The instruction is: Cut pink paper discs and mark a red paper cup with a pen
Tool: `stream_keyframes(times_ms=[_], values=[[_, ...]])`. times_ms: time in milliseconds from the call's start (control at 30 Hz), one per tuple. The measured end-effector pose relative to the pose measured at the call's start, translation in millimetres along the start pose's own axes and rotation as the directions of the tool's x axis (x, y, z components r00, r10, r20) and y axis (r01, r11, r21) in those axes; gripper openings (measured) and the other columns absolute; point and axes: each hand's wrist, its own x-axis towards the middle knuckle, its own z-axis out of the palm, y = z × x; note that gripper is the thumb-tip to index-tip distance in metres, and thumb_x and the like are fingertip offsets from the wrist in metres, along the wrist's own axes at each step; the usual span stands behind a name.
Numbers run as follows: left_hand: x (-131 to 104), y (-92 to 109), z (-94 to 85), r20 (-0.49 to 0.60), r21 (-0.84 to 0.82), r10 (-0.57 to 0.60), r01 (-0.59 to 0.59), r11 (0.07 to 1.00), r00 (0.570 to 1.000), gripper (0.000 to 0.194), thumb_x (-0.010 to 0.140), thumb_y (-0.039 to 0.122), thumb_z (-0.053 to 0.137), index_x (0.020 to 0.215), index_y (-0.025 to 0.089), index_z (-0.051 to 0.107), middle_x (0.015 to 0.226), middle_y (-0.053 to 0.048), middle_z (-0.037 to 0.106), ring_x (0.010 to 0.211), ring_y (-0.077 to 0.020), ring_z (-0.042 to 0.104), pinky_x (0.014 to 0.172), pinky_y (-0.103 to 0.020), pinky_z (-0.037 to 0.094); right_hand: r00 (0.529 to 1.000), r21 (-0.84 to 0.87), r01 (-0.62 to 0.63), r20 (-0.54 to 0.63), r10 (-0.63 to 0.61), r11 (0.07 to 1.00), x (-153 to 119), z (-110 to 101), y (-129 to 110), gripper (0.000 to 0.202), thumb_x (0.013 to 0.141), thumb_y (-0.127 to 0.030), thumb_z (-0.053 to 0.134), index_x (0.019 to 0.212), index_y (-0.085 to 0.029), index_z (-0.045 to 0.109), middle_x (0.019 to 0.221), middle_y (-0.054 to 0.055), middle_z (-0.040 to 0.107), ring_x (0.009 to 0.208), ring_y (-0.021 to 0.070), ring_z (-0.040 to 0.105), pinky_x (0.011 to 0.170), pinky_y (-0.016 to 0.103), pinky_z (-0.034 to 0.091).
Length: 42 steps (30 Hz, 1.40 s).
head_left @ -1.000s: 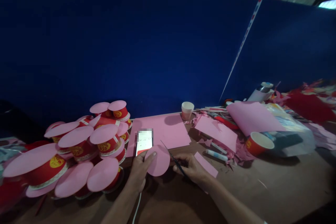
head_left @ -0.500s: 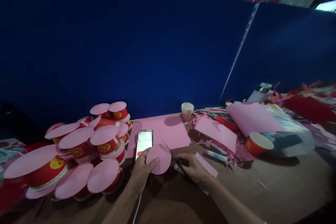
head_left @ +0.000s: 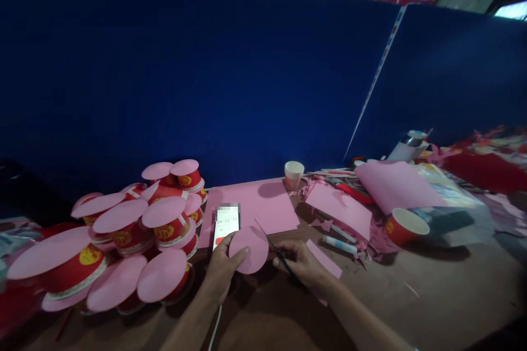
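Note:
Between its thumb and fingers my left hand pinches a round pink paper disc. My right hand grips dark scissors, whose blades point up and left at the disc's right edge; one thin tip shows above the disc. I cannot tell whether the blades touch the paper. Just behind my left hand, a lit phone with a timer on its screen lies on a large pink sheet. A pink paper strip lies beside my right hand.
Red paper cups with pink discs crowd the left side, stacked. A pale cup stands at the back. On the right are pink paper scraps, a marker and a tipped red cup. A blue partition rises behind.

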Motion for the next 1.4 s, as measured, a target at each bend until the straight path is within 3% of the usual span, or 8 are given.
stream_keyframes(times_ms=[933, 1400], values=[[0.7, -1.2, -1.8, -0.01, 0.004, 0.015, -0.015, 1.0, 1.0, 0.051, 0.058, 0.026, 0.073, 0.104, 0.012, 0.056, 0.089, -0.007, 0.066, 0.083, -0.0206, 0.06, 0.074, -0.031, 0.048, 1.0, -0.043, -0.007, 0.002, 0.007, 0.999, -0.4, -1.4, -2.8, 0.04, 0.073, -0.041, 0.065, 0.103, -0.015, 0.067, 0.075, 0.004, 0.067, 0.068, 0.0163, 0.057, 0.06, 0.024, 0.044], [0.5, -0.3, -1.3, -0.017, 0.014, 0.013, -0.012, 1.0, 1.0, 0.049, 0.059, 0.028, 0.073, 0.103, 0.013, 0.058, 0.086, -0.005, 0.067, 0.08, -0.0185, 0.061, 0.072, -0.029, 0.048, 0.999, -0.002, -0.028, 0.025, 0.028, 1.0, -0.3, -1.1, -4.7, 0.034, 0.073, -0.032, 0.066, 0.104, -0.017, 0.067, 0.076, 0.002, 0.066, 0.066, 0.0138, 0.054, 0.056, 0.021, 0.039]])
